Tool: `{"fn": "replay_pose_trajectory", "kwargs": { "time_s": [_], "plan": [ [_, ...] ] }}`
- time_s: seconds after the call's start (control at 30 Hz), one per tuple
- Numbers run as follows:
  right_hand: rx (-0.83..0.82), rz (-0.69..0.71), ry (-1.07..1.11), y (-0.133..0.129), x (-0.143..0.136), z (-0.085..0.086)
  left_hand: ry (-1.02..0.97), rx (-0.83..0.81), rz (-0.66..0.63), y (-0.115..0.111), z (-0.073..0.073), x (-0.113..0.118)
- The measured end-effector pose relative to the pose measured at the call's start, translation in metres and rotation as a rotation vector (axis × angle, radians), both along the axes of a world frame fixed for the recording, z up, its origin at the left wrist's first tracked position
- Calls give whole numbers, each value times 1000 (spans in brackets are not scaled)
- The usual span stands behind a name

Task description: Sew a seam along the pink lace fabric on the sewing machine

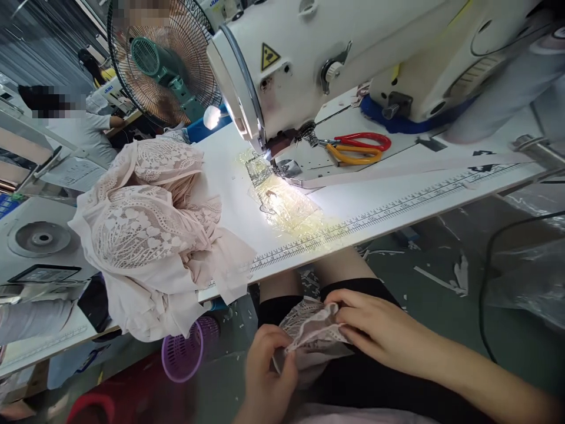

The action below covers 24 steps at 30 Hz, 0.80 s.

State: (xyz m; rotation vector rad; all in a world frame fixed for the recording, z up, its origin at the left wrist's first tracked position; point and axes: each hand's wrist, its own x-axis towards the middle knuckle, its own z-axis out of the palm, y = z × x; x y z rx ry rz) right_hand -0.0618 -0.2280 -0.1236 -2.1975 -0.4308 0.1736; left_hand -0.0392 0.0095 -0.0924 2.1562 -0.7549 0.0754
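Note:
Down in my lap, both hands grip a small piece of pale pink lace fabric (312,333). My left hand (267,377) pinches its lower left edge. My right hand (382,330) holds its upper right side, fingers curled over the cloth. Above them runs the white sewing table (397,200) with a printed ruler along its front edge. A white sewing machine (335,53) stands on it, its lamp lighting the needle area (269,156). A clear plastic sheet (286,206) lies under the light.
A heap of pink lace garments (150,229) hangs over the table's left end. Red and orange-handled scissors (359,147) lie by the machine. A purple basket (188,350) sits below. A fan (161,59) and another person (83,132) are behind, left.

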Motion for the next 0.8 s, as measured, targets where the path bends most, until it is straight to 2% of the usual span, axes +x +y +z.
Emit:
{"fn": "replay_pose_trajectory", "kwargs": {
  "time_s": [0.13,0.2,0.37,0.47,0.57,0.67,0.73,0.8],
  "plan": [
    [128,-22,38,-14,2,4,1,-40,-28,6,-2,2],
    [178,-17,-15,-16,0,8,-2,-53,-37,8,-3,3],
    [69,50,-282,-6,-11,14,-7,-91,-2,9,-3,3],
    [34,36,-359,9,-16,6,-18,-91,-14,8,-2,3],
    [42,-97,-409,22,-15,-10,-66,-94,-58,9,-3,4],
    [124,-255,-466,25,-11,-21,-108,-156,-106,11,-5,5],
    [257,-315,-454,23,-8,-20,-98,-203,-166,13,-8,4],
    [433,-360,-345,18,-6,-15,-52,-275,-161,11,-10,0]
  ]
}}
